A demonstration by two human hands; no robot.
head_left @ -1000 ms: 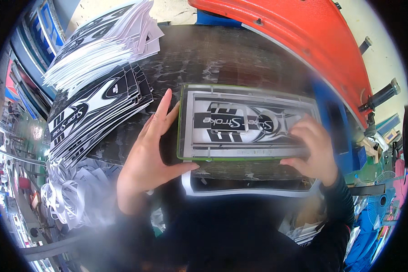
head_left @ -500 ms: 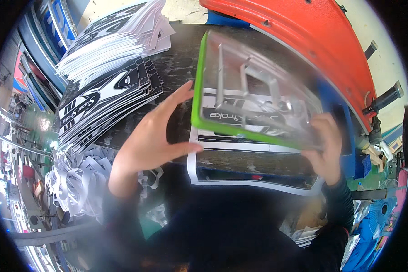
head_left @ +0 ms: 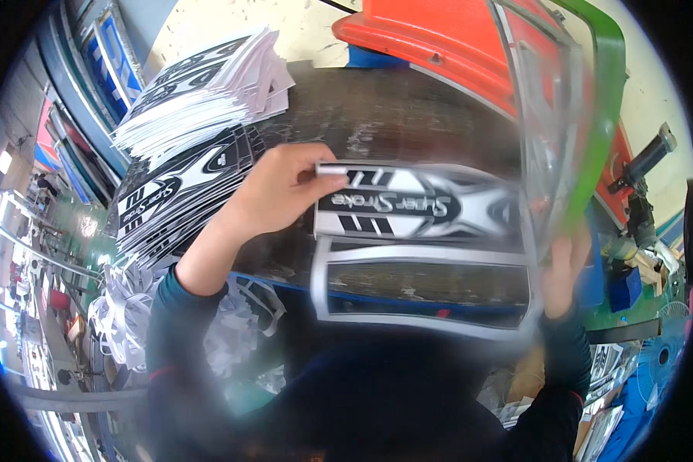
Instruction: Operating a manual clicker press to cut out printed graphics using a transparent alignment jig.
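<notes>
My left hand [head_left: 281, 189] is closed, pinching the left end of a cut printed sheet [head_left: 420, 204] in black and white between thumb and fingers. The sheet lies just above the dark tabletop, its right part smeared by motion. In my right hand [head_left: 566, 269], blurred, is the lower end of a clear cutting die [head_left: 550, 108] with a green rim, held tilted up on its edge at the right. A white frame-shaped paper offcut [head_left: 423, 319] with an open middle lies below the sheet and reaches over the table's front edge.
To the left stand a stack of printed black sheets [head_left: 173, 189] and a taller stack of white-edged sheets [head_left: 208, 92]. Curled paper scraps [head_left: 239, 316] heap below the front edge. A red machine part [head_left: 423, 38] spans the far right, with a black handle [head_left: 647, 158].
The cutting die has swung up and right, off the printed sheet, in my right hand. My left hand, spread before, has moved onto the sheet's left end and closed on it.
</notes>
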